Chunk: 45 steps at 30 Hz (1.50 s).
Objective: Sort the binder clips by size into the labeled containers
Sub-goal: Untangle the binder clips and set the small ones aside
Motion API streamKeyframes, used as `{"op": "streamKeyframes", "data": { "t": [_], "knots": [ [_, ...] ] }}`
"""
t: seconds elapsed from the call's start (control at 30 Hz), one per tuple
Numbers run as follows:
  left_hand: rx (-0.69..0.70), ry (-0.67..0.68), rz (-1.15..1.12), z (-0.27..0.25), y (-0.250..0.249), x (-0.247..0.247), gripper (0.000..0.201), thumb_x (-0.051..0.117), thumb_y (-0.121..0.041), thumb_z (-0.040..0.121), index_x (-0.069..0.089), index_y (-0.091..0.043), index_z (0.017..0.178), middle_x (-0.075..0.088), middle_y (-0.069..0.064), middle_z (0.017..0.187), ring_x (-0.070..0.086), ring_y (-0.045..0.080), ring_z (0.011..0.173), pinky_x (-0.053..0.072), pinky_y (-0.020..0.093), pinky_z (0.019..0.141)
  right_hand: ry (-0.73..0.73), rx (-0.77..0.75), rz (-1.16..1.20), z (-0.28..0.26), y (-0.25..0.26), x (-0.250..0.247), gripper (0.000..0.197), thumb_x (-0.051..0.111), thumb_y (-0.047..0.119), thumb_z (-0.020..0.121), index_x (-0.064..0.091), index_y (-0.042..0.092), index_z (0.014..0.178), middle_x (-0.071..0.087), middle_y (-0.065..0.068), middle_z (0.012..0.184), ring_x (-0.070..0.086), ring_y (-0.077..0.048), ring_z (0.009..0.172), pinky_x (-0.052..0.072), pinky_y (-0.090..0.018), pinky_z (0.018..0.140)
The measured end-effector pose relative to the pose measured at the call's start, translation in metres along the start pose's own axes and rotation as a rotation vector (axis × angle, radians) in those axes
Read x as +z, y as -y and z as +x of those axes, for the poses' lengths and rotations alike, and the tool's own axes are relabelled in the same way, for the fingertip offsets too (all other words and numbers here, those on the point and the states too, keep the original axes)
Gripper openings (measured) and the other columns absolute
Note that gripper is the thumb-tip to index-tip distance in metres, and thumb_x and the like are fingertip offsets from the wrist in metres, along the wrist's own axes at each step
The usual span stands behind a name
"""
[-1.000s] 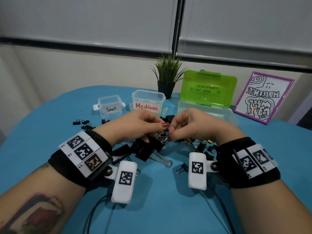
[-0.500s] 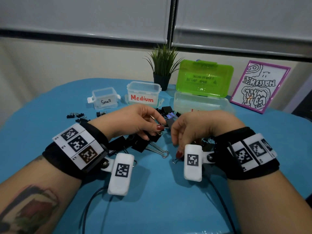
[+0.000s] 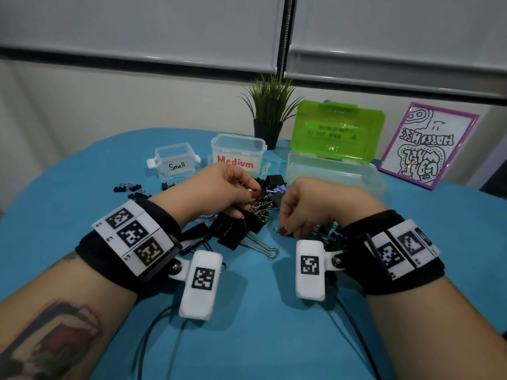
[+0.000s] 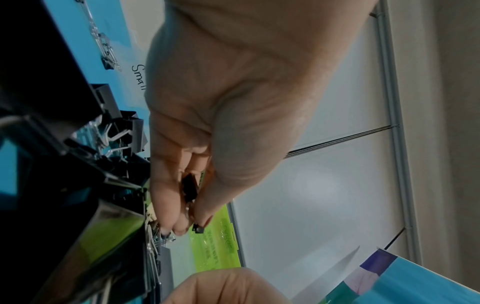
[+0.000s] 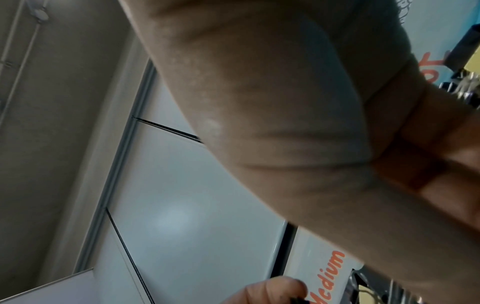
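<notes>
A heap of black binder clips of mixed sizes lies mid-table on the blue cloth. My left hand hovers over its far side and pinches a small black clip between thumb and fingertips. My right hand curls down onto the heap's right edge. Its thumb and fingertips meet at a small clip's wire loop; the right wrist view shows only palm. Behind stand the clear box marked Small, the box marked Medium and a clear box with an open green lid.
Several small clips lie loose left of the heap, in front of the Small box. A potted plant and a framed drawing stand at the back. Camera cables run over the cloth under my wrists.
My hands, which met fingertip to fingertip above the heap, have parted. The right hand dropped to the table at the heap's right edge; the left stayed up with its small clip.
</notes>
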<state>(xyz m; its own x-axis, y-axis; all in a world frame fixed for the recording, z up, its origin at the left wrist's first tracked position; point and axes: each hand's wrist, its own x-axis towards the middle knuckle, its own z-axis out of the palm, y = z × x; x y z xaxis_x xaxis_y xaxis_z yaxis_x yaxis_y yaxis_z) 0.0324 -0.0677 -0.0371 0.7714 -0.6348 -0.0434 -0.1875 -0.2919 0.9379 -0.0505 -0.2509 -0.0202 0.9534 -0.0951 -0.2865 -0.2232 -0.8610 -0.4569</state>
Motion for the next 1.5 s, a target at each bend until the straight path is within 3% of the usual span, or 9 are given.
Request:
{"op": "streamKeyframes", "data": {
  "t": [0.23,0.43,0.67,0.77,0.97,1.07,1.2,1.3,1.5],
  "knots": [
    [-0.029,-0.008,-0.06,-0.003,-0.002,0.003,0.009,0.062,-0.001,0.094,0.061,-0.007,0.101,0.075,0.017,0.095,0.069,0.013,0.068,0.058,0.022,0.055,0.029,-0.1,-0.098,-0.001,-0.001,0.001,0.006,0.074,0.016,0.086,0.072,0.02,0.082,0.074,0.001,0.074,0.063,-0.008,0.061,0.048,-0.023,0.058],
    [-0.014,0.007,-0.161,-0.002,-0.003,0.003,0.008,0.068,-0.01,0.09,0.074,-0.006,0.095,0.073,0.01,0.077,0.07,0.01,0.068,0.06,0.02,0.061,-0.227,-0.216,0.569,0.013,0.006,0.003,0.012,0.075,-0.002,0.083,0.067,0.007,0.079,0.069,-0.013,0.064,0.059,-0.026,0.059,0.047,-0.031,0.056],
    [0.028,-0.119,-0.221,0.001,-0.005,-0.007,0.007,0.07,0.002,0.085,0.071,-0.004,0.089,0.071,0.014,0.081,0.069,0.017,0.066,0.061,0.021,0.062,-0.195,-0.317,0.938,0.016,0.012,0.009,0.021,0.066,-0.017,0.082,0.071,-0.004,0.098,0.071,-0.018,0.084,0.072,-0.023,0.072,0.06,-0.029,0.068],
    [0.013,-0.306,-0.07,0.004,-0.004,-0.031,0.009,0.075,-0.006,0.083,0.071,-0.003,0.09,0.069,0.009,0.08,0.066,0.014,0.062,0.059,0.021,0.059,-0.375,-0.222,0.697,0.022,0.008,0.01,0.024,0.073,-0.01,0.081,0.073,0.006,0.1,0.071,-0.011,0.089,0.064,-0.029,0.07,0.053,-0.033,0.06],
    [-0.083,-0.682,0.3,0.004,0.016,-0.103,0.012,0.08,-0.021,0.082,0.072,-0.019,0.073,0.073,0.008,0.073,0.073,0.027,0.068,0.061,0.047,0.08,-0.392,-0.209,0.339,0.029,0.0,0.012,0.023,0.074,-0.002,0.083,0.078,0.013,0.1,0.075,-0.004,0.093,0.05,0.01,0.046,0.038,-0.005,0.047],
    [-0.152,-0.716,0.427,-0.001,0.018,-0.112,0.012,0.075,-0.018,0.085,0.071,-0.018,0.074,0.073,0.009,0.078,0.073,0.026,0.067,0.061,0.042,0.078,-0.371,-0.204,0.26,0.031,0.0,0.016,0.018,0.076,0.004,0.083,0.079,0.016,0.097,0.075,-0.003,0.092,0.053,0.007,0.055,0.039,-0.003,0.051],
    [-0.236,-0.659,0.559,-0.003,0.018,-0.11,0.018,0.074,-0.017,0.086,0.069,-0.022,0.069,0.074,0.012,0.089,0.07,0.032,0.086,0.059,0.045,0.083,-0.362,-0.2,0.22,0.033,-0.001,0.017,0.014,0.076,0.005,0.083,0.079,0.017,0.09,0.072,-0.002,0.084,0.052,0.005,0.053,0.039,-0.005,0.049],
    [-0.264,-0.608,0.625,-0.004,0.016,-0.105,0.006,0.073,-0.023,0.088,0.073,-0.018,0.084,0.071,0.013,0.094,0.067,0.035,0.096,0.057,0.045,0.089,-0.365,-0.203,0.234,0.032,-0.001,0.015,0.013,0.076,0.004,0.082,0.079,0.015,0.087,0.074,-0.005,0.083,0.053,0.006,0.052,0.042,-0.008,0.05],
    [-0.318,-0.596,0.718,-0.005,0.01,-0.107,0.016,0.074,-0.035,0.086,0.073,-0.021,0.093,0.071,0.006,0.094,0.066,0.029,0.087,0.057,0.043,0.085,-0.382,-0.178,0.285,0.033,-0.001,0.012,0.014,0.078,0.004,0.08,0.078,0.018,0.083,0.075,-0.011,0.085,0.055,-0.011,0.061,0.046,-0.021,0.057]
  ]
}}
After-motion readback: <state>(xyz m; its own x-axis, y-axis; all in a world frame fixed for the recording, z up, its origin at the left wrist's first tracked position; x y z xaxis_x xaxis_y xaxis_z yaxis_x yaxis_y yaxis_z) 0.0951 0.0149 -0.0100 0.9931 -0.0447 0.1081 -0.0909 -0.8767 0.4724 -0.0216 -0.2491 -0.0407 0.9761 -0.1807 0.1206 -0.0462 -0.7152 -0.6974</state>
